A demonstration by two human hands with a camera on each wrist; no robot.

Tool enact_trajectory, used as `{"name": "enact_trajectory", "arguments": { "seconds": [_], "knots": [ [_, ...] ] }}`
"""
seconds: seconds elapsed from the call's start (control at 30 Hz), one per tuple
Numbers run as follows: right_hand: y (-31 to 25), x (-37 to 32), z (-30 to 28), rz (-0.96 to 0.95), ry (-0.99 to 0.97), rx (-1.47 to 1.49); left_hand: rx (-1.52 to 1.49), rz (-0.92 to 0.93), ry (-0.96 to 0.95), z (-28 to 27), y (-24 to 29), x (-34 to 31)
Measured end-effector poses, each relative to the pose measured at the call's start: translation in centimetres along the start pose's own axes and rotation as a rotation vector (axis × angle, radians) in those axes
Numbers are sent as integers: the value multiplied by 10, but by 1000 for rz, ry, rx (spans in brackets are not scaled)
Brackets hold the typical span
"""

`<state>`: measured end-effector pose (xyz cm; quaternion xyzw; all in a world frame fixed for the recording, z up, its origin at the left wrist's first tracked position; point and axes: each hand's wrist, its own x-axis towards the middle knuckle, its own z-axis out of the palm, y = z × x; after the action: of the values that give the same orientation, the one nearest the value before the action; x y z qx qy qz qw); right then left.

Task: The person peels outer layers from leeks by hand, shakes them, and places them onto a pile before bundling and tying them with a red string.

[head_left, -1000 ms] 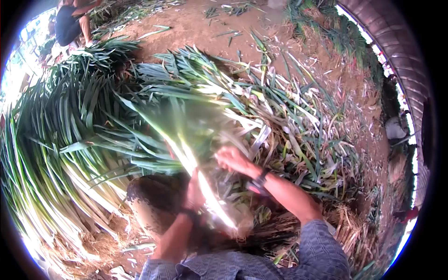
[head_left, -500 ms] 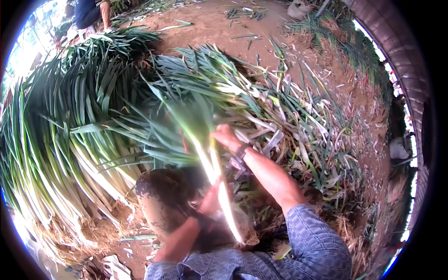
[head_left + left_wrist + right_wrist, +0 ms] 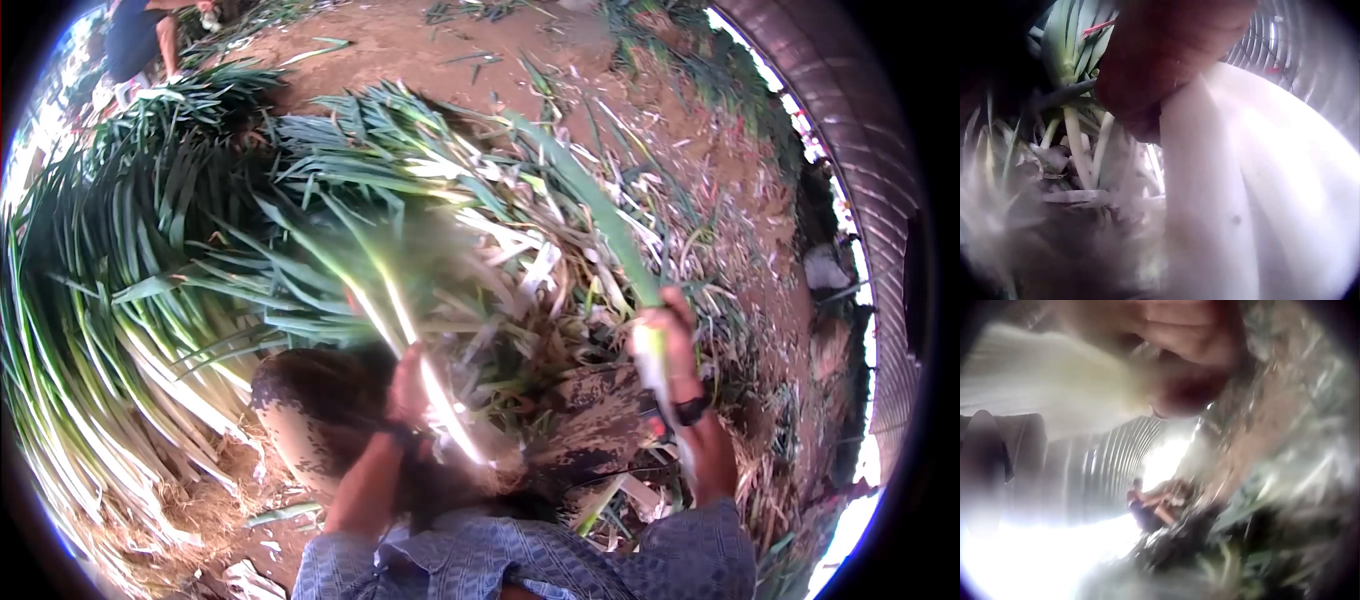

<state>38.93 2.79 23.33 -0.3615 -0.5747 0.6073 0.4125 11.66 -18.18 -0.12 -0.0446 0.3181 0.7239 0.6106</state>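
Note:
My left hand (image 3: 406,388) grips the white shafts of long green onions (image 3: 437,398) between my legs. Their green leaves fan up and away, and the roots point towards my body. In the left wrist view a finger (image 3: 1175,56) curls over the smooth white shafts (image 3: 1210,194), which fill the right side. Out to the right, my right hand (image 3: 675,340) clasps a stripped outer leaf (image 3: 605,215), its green blade stretching far up and its pale sheath dangling by the wrist. The right wrist view is blurred, with the pale sheath (image 3: 1041,381) beside curled fingers (image 3: 1179,331).
A thick row of green onions (image 3: 120,300) lies on the left, roots nearest me. Ahead and to the right spreads a heap of stripped leaves (image 3: 560,265) on brown soil (image 3: 420,50). Another person (image 3: 140,45) is at the far left. A ribbed wall (image 3: 860,120) curves along the right.
My right hand went from beside the shafts to the upper leaves, then swung out right with a torn-off leaf. The left hand keeps its grip on the green onions.

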Motion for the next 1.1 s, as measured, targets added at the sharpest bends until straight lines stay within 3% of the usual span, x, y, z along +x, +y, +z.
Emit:
{"name": "enact_trajectory", "arguments": {
  "seconds": [0.03, 0.07, 0.1, 0.17, 0.23, 0.27, 0.33, 0.37, 0.43, 0.47, 0.53, 0.6, 0.67, 0.7, 0.77, 0.87, 0.9, 1.07, 1.1],
  "knots": [
    [-20, -1, -25, -97, 38, -2, 3, 9, 75, 3, -4, 4],
    [-30, 3, -68, -65, 178, -247, 10, 19, 149, 6, -8, 7],
    [-34, 8, -110, -121, 213, -579, 52, 12, 149, 11, -7, 6],
    [-29, 4, -156, -429, 322, -1272, 140, 80, 89, 13, -7, 7],
    [-5, -1, -172, -423, 325, -1385, 212, 179, 65, 44, 4, -9],
    [10, -9, -168, -214, 219, -1168, 357, 197, 38, 50, 11, -12],
    [29, -1, -119, 284, -28, -953, 343, 267, 13, 81, 23, -26],
    [67, 7, -124, 338, -188, -798, 343, 335, -1, 96, 30, -34],
    [94, 26, -96, 375, -492, -868, 385, 402, 23, 107, 47, -37],
    [81, 36, -59, 357, -637, -1099, 377, 429, 29, 113, 56, -38],
    [135, 54, -38, 105, -552, -909, 376, 491, 6, 104, 69, -31],
    [159, 81, -7, 153, -628, -948, 506, 509, 234, 87, 76, -5],
    [189, 107, 23, 124, -545, -952, 430, 486, 418, 46, 68, 30],
    [205, 123, 34, 134, -487, -1001, 436, 443, 462, 61, 70, 29],
    [237, 150, 44, 219, -402, -1036, 380, 359, 490, 21, 53, 45],
    [274, 189, 53, 55, -285, -1133, 189, 256, 500, -20, 33, 46],
    [294, 204, 51, -94, -269, -1156, 177, 195, 565, -18, 35, 47],
    [380, 276, 24, -270, -279, -1330, 191, 109, 589, 27, 52, 50],
    [366, 278, 32, -104, -277, -1337, 193, 111, 606, 27, 49, 52]
  ]
}}
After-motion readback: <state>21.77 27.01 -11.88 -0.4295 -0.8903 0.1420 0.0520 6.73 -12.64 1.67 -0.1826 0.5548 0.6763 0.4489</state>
